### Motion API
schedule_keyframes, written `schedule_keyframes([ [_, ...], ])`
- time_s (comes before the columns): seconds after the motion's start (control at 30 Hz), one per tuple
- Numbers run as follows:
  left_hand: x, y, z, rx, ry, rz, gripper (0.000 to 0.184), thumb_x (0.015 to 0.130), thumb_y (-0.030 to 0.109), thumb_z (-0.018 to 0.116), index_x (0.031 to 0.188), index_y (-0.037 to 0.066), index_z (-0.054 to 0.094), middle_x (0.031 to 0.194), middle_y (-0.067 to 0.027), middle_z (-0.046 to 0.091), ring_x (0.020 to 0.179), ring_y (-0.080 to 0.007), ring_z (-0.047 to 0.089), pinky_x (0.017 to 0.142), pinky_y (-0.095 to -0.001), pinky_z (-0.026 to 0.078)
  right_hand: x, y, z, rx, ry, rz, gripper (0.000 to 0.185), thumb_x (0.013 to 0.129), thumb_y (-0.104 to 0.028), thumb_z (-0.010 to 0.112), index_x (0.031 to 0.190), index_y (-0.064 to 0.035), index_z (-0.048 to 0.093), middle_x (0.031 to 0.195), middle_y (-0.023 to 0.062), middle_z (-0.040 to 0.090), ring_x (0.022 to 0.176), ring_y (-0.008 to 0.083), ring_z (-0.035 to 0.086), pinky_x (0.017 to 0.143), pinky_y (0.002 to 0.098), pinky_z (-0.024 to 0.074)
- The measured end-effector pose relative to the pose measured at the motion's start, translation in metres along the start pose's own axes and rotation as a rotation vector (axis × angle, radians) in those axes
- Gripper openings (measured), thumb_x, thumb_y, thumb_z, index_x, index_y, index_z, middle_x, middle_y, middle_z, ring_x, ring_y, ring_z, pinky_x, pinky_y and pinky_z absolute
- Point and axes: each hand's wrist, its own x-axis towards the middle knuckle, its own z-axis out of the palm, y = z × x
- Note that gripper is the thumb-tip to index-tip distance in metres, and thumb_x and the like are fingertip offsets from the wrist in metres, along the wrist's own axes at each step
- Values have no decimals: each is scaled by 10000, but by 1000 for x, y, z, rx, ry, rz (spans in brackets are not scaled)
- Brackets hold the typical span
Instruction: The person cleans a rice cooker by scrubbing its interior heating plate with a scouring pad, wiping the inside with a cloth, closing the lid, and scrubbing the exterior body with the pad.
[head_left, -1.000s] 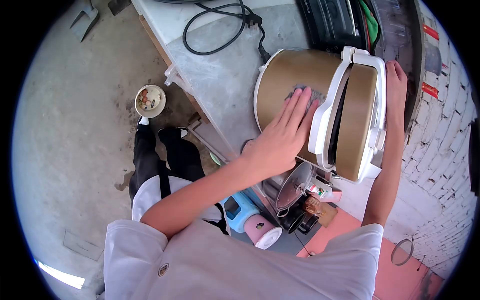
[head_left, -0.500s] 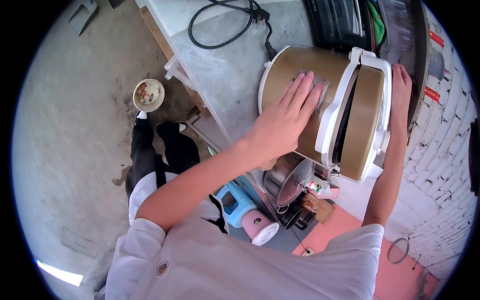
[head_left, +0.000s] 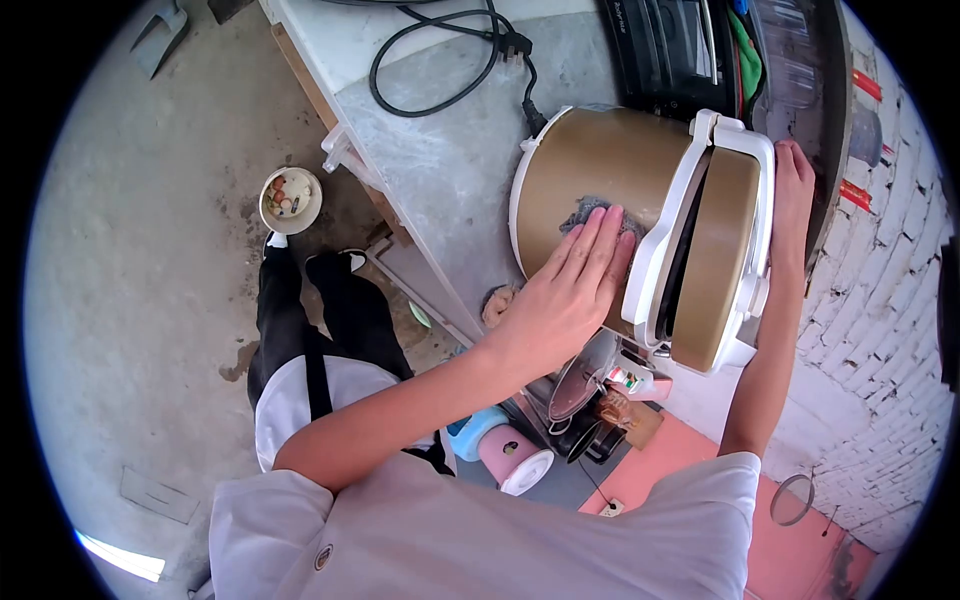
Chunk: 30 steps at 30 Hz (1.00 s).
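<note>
A gold and white rice cooker (head_left: 600,150) is on the grey counter, its lid side facing right in the picture, with a dark gap along the lid. My left hand (head_left: 575,285) presses a grey cloth (head_left: 585,212) flat against the cooker's gold side, the fingers lying close together over it. At the far side of the lid, my right hand (head_left: 793,195) grips the cooker's edge; part of its fingers is hidden. The cooker's black cord (head_left: 480,90) lies looped on the counter (head_left: 420,160).
A black appliance (head_left: 655,60) stands beyond the cooker, beside a brick wall (head_left: 870,330). Below are a lidded pot (head_left: 580,385), dark pans and a pink container (head_left: 508,455). A bucket (head_left: 310,205) with scraps stands on the floor near my feet.
My left hand and the cloth have moved down and slightly left on the cooker's side since half a second ago. My right hand stays at the lid's edge. The view has shifted slightly.
</note>
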Motion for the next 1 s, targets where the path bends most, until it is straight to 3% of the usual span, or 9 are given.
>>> schedule_keyframes([
  [0.2, 7, -6, -5, 35, -1, 23, 563, 772, 18, 446, 1297, -150, 334, 1391, -321, 265, 1301, -415, 312, 1080, -432, 279, 1, 1, -4, 17, -21, -18, 263, 884, -219, 453, 821, 22, 536, 695, 40, 500, 655, 102, 400, 635, 257, 372],
  [0.3, -17, -3, 15, 10, -4, 19, 648, 713, -29, 506, 1314, -144, 293, 1376, -331, 268, 1295, -427, 306, 1083, -414, 276, 1, 3, -2, 19, -20, -21, 270, 885, -226, 457, 823, 25, 534, 702, 37, 505, 669, 99, 411, 643, 257, 379],
  [0.43, 15, -32, 4, -48, -12, -1, 723, 647, -51, 549, 1313, -150, 288, 1409, -340, 198, 1307, -456, 272, 1089, -419, 258, 2, 5, -3, 20, -38, -24, 272, 888, -229, 461, 822, 23, 541, 703, 31, 512, 659, 91, 407, 628, 251, 374],
  [0.67, -22, -8, 21, -284, 24, -68, 710, 630, -77, 502, 1294, -176, 274, 1388, -376, 181, 1297, -519, 224, 1085, -486, 235, 2, 4, -2, 9, -29, -44, 267, 896, -224, 453, 808, 9, 550, 678, 25, 495, 637, 82, 397, 608, 249, 365],
  [1.0, -10, -31, 18, -333, 69, -143, 743, 637, -94, 476, 1339, -130, 233, 1401, -339, 195, 1301, -490, 237, 1073, -466, 268, 5, 6, -1, 0, -34, -43, 267, 893, -226, 450, 811, 16, 528, 684, 46, 490, 642, 100, 389, 623, 258, 369],
])
